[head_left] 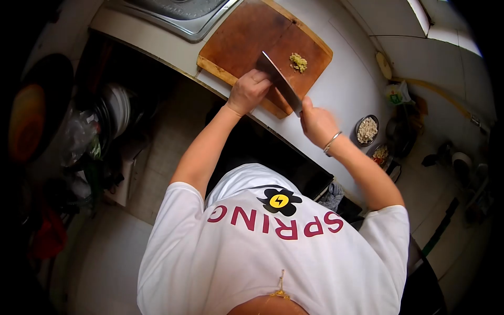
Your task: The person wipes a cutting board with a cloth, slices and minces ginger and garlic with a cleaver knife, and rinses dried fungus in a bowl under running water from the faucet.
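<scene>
My right hand (319, 125) is wrapped round the handle of a wide-bladed kitchen knife (283, 86), whose blade slants up and left across the wooden cutting board (239, 37). Close to the blade's left side, my left hand (249, 92) rests on the near part of the board with its fingers curled in. Whatever those fingers hold, if anything, is hidden. Right of the blade lies a small heap of finely chopped, yellow-green pieces (298, 62), apart from both hands.
A steel sink (191, 29) adjoins the board at upper left. To the right on the white counter (346, 86) stand a bowl of pale diced pieces (366, 130) and a bowl with red and pale bits (380, 154). Stacked plates (116, 107) are at left, below counter level.
</scene>
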`<state>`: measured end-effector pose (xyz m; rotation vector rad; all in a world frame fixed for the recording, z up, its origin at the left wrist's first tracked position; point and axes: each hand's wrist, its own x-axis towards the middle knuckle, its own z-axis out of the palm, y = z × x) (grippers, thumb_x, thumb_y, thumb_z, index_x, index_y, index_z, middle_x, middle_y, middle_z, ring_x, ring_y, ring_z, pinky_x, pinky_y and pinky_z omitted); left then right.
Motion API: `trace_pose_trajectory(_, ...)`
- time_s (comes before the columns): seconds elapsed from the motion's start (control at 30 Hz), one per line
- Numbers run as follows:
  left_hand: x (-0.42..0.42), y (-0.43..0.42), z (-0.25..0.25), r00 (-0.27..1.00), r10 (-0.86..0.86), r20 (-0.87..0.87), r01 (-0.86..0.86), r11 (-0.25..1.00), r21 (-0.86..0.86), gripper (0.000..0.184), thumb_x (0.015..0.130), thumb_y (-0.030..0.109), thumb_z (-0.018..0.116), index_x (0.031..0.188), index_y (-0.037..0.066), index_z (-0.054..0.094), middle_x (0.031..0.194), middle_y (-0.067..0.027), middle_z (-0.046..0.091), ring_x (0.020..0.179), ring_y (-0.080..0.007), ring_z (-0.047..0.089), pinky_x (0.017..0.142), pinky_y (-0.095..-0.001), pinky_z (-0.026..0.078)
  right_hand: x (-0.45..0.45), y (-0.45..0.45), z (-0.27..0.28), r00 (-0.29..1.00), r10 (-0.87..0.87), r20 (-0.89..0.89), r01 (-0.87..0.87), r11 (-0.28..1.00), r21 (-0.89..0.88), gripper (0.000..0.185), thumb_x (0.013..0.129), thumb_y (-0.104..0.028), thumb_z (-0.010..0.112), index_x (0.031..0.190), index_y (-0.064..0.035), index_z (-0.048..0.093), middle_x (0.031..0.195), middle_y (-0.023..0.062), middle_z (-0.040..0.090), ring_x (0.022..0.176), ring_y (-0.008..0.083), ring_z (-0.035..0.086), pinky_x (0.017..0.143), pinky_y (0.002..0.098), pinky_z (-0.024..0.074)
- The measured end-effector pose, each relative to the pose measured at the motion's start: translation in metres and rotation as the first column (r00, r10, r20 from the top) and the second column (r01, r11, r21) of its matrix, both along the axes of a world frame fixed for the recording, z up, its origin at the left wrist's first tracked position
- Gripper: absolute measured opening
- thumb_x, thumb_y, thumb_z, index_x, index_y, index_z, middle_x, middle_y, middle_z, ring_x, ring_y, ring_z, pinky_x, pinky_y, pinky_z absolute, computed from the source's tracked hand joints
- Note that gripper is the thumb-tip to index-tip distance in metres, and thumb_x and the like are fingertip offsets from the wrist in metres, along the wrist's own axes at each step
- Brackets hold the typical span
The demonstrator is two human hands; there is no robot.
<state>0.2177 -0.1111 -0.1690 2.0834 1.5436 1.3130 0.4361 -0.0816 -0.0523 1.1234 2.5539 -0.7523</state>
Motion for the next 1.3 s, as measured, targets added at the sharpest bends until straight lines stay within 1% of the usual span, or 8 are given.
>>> trace_pose_trajectory(0.2, 0.0, -0.003, 0.007, 1.0, 0.019, 0.006, -0.019, 0.998, -0.058, 0.013, 0.073, 0.001, 0.068, 0.084, 0.005, 0.064, 0.092, -0.0082, 0.063, 0.085, -0.0286, 0.061, 0.073, -0.0365, 0.052, 0.013, -0.015, -0.024, 0.99, -0.04, -0.137, 0.055, 0.993, 0.106, 0.026, 0.087, -0.006, 0.056, 0.103, -0.0019, 0.036, 0.055, 0.0163, 0.053, 0.051, 0.0402, 0.054, 0.047, 0.0503, 0.0411)
trace_pose_trajectory(0.4, -0.008, -0.009, 0.019, 0.993, 0.054, 0.109, -0.034, 0.984, -0.178, 0.016, 0.075, -0.002, 0.063, 0.089, 0.004, 0.063, 0.094, -0.012, 0.062, 0.089, -0.0322, 0.06, 0.077, -0.0401, 0.05, 0.016, -0.012, -0.01, 0.989, -0.082, -0.125, 0.096, 0.989, 0.113, 0.019, 0.085, -0.004, 0.052, 0.099, 0.001, 0.04, 0.057, 0.015, 0.055, 0.054, 0.0376, 0.057, 0.048, 0.0488, 0.0427)
trace_pose_trajectory(0.6, -0.023, -0.014, 0.024, 0.958, 0.175, 0.228, -0.103, 0.95, -0.296, 0.018, 0.077, -0.003, 0.06, 0.093, 0.003, 0.064, 0.098, -0.0128, 0.062, 0.092, -0.0306, 0.061, 0.078, -0.0365, 0.05, 0.013, -0.008, -0.016, 0.996, -0.026, -0.089, 0.036, 0.993, 0.116, 0.024, 0.085, -0.007, 0.054, 0.105, -0.0028, 0.043, 0.057, 0.0134, 0.056, 0.053, 0.0373, 0.057, 0.049, 0.0467, 0.0444)
trace_pose_trajectory(0.73, -0.048, -0.006, 0.066, 0.932, 0.252, 0.262, -0.158, 0.93, -0.331, 0.016, 0.082, -0.001, 0.059, 0.097, 0.003, 0.064, 0.101, -0.0123, 0.063, 0.093, -0.0274, 0.062, 0.08, -0.034, 0.05, 0.008, -0.028, -0.004, 0.964, -0.139, -0.226, 0.152, 0.988, 0.039, 0.037, 0.084, -0.007, 0.058, 0.118, -0.0062, 0.044, 0.07, 0.0147, 0.06, 0.063, 0.0355, 0.06, 0.054, 0.0445, 0.0471)
trace_pose_trajectory(0.8, -0.062, 0.001, 0.076, 0.966, 0.178, 0.189, -0.122, 0.953, -0.276, 0.014, 0.083, 0.001, 0.059, 0.095, 0.002, 0.065, 0.1, -0.0122, 0.063, 0.093, -0.0277, 0.062, 0.081, -0.034, 0.05, 0.008, -0.054, -0.015, 0.873, -0.233, -0.429, 0.245, 0.969, -0.028, 0.048, 0.083, -0.007, 0.06, 0.128, -0.0076, 0.043, 0.079, 0.0151, 0.061, 0.069, 0.0341, 0.061, 0.057, 0.0433, 0.0484)
trace_pose_trajectory(0.83, -0.064, 0.003, 0.082, 0.982, 0.091, 0.166, -0.033, 0.945, -0.325, 0.014, 0.084, 0.002, 0.059, 0.097, 0.002, 0.065, 0.101, -0.012, 0.062, 0.095, -0.0273, 0.061, 0.083, -0.0337, 0.049, 0.009, -0.065, -0.023, 0.885, -0.27, -0.379, 0.265, 0.962, -0.066, 0.063, 0.082, -0.004, 0.062, 0.14, -0.0148, 0.04, 0.084, 0.0125, 0.058, 0.073, 0.0312, 0.06, 0.06, 0.041, 0.0488)
trace_pose_trajectory(1.03, -0.051, 0.001, 0.099, 0.882, -0.471, 0.015, 0.399, 0.729, -0.557, 0.017, 0.086, 0.012, 0.063, 0.1, 0.002, 0.065, 0.105, -0.0106, 0.062, 0.102, -0.0288, 0.057, 0.088, -0.0366, 0.047, 0.0, -0.1, -0.033, 0.871, -0.315, -0.377, 0.341, 0.94, 0.002, 0.058, 0.081, -0.006, 0.066, 0.133, -0.03, 0.054, 0.076, 0.0075, 0.05, 0.065, 0.0248, 0.055, 0.055, 0.0377, 0.0472)
trace_pose_trajectory(1.3, -0.028, 0.017, 0.06, 0.87, -0.485, -0.088, 0.394, 0.792, -0.467, 0.026, 0.087, 0.015, 0.062, 0.11, 0.002, 0.063, 0.114, -0.0132, 0.059, 0.111, -0.031, 0.054, 0.096, -0.0401, 0.044, -0.001, -0.102, -0.034, 0.928, -0.219, -0.301, 0.297, 0.924, 0.241, 0.061, 0.079, -0.004, 0.058, 0.132, -0.034, 0.056, 0.077, 0.0058, 0.05, 0.066, 0.0213, 0.055, 0.055, 0.0326, 0.0496)
